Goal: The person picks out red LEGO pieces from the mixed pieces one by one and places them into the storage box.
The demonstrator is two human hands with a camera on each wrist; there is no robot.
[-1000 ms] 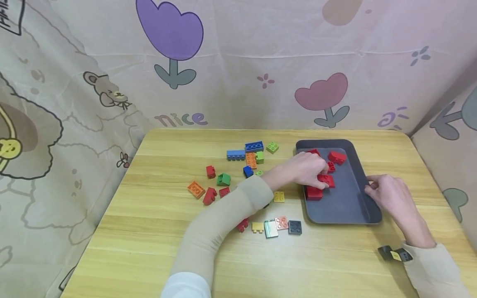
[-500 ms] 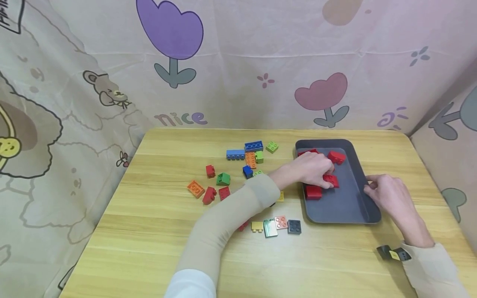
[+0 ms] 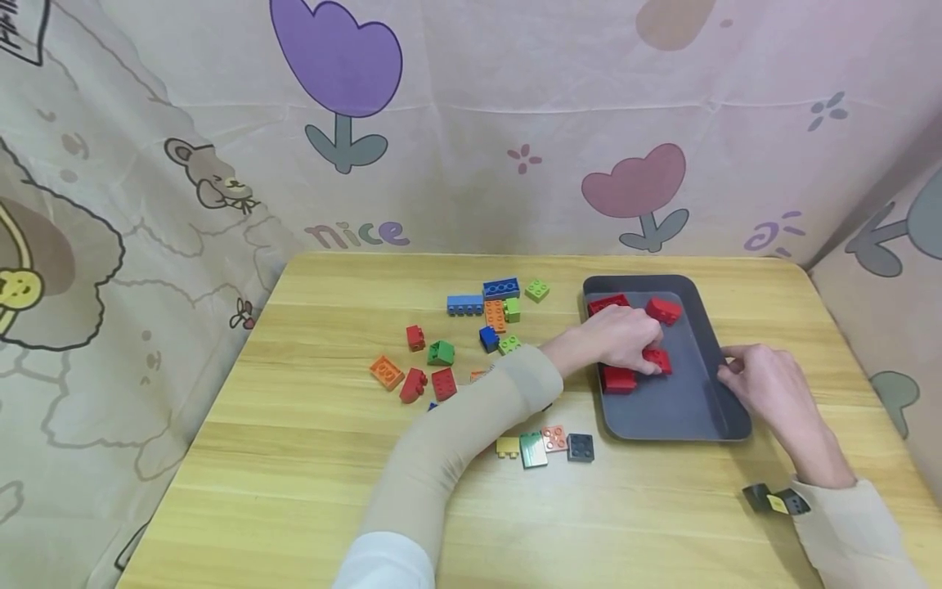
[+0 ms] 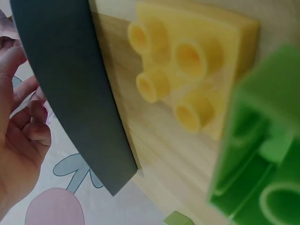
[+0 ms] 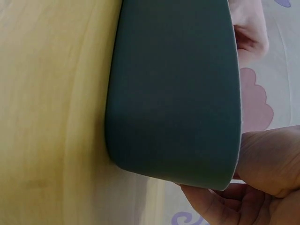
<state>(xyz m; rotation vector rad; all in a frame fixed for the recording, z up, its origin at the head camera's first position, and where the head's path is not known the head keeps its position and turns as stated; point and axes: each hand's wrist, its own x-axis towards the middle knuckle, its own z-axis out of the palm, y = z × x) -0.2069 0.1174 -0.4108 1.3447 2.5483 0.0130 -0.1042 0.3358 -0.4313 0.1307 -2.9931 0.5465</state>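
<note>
Red plastic in grey tray (image 3: 684, 409): my left hand (image 3: 625, 337) appears to pinch a red brick (image 3: 658, 361) near the tray's middle, and my right hand (image 3: 773, 384) pinches the tray's right rim. Released unevenly, the brick could tip or skid against the red block (image 3: 620, 379) by the tray's left wall. A slack right-hand pinch might let the tray turn if nudged. My beige sleeve (image 3: 471, 433), crossing left of the tray, could sweep loose bricks (image 3: 444, 383) aside; it also covers some. The left wrist view blurs a yellow brick (image 4: 192, 70) beside the tray and crops a green brick (image 4: 262, 140); the tray's wall hides its contents from both wrist views.
</note>
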